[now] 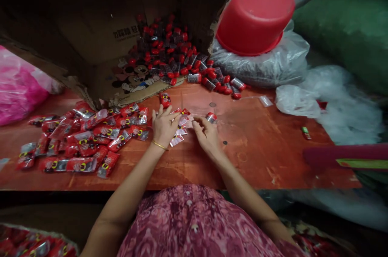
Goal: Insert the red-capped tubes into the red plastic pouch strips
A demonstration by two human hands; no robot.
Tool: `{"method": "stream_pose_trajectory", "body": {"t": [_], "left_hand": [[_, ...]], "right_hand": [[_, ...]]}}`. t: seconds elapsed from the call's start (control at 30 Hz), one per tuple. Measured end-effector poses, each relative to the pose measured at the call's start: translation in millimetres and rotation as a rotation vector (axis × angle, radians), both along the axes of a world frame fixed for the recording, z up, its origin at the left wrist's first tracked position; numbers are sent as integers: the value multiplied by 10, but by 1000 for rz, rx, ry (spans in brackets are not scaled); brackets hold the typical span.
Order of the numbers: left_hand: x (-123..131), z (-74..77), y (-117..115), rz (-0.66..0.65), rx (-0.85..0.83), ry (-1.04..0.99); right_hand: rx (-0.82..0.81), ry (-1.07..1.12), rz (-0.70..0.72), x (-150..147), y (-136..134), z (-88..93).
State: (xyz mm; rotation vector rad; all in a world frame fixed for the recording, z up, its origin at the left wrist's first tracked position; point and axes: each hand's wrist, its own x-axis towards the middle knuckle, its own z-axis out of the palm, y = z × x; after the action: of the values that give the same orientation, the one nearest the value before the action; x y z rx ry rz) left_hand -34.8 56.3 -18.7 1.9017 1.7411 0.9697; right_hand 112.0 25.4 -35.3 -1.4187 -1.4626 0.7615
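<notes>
At the far left a pink plastic bag [18, 87] lies on the red-brown bench [257, 148]. Right of it a heap of flat red printed packets [87, 137] covers the near-left bench; they overlap too much for an exact count, roughly two dozen or more. Behind them one cardboard box [121, 47] lies on its side, a cartoon mouse printed on its lower flap, and many small clear vials with red caps [169, 53] spill out of it toward the right, too many to count.

The left hand [163, 125], a thin gold bangle at its wrist, rests with fingers loosely spread on a small bunch of empty clear sleeves [180, 129], a few of them, fanned between the two hands. One filled packet [165, 99] lies alone just beyond its fingertips. The right hand [206, 133] has thumb and forefinger pressed together, pinching the edge of the top sleeve; one red-capped vial [211, 118] lies touching its far side.

Further right, two small dark round spots mark the bench. One red basin [254, 16] sits upturned on a clear bag of dark contents [263, 65]. One small red and green bit [306, 132] lies near the right edge, beside crumpled clear plastic [333, 103].
</notes>
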Motion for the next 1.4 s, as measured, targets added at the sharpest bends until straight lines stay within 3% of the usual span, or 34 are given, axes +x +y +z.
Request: {"method": "stream_pose_trajectory", "body": {"t": [0.1,0.2,0.27,0.4,0.53,0.63,0.73,0.93,1.0,1.1,1.17,1.27,1.33,1.4], "left_hand": [[5,103,-129,-20,24,-84],[-12,147,-257,46,11,-276],[-26,154,-348,97,-153,-465],[26,134,-512,37,-629,-888],[135,100,-558,134,-661,-1232],[151,84,-511,165,-679,-1323],[120,80,-449,224,-682,-1320],[95,70,-393,252,-701,-1385],[108,61,-397,236,-718,-1408],[109,62,-407,252,-768,-1456],[85,73,-410,274,-806,-1495],[26,94,-418,278,-842,-1540],[-5,105,-430,265,-852,-1552],[-15,116,-449,239,-848,-1543]], "right_hand": [[-115,299,55,-175,86,34],[-104,419,14,-239,108,47],[-75,389,-24,-232,71,53],[-9,225,-40,-226,-57,54],[21,164,43,-271,-157,20],[12,137,102,-238,-179,-17],[-30,-52,60,-77,-124,-22],[-438,-759,-372,289,116,71],[-489,-867,-372,337,145,71],[-418,-918,-287,389,115,9],[-315,-821,-203,425,57,-51],[-146,-358,-62,444,-84,-82],[-108,-29,29,415,-211,-19],[-147,146,115,363,-346,103]]}}
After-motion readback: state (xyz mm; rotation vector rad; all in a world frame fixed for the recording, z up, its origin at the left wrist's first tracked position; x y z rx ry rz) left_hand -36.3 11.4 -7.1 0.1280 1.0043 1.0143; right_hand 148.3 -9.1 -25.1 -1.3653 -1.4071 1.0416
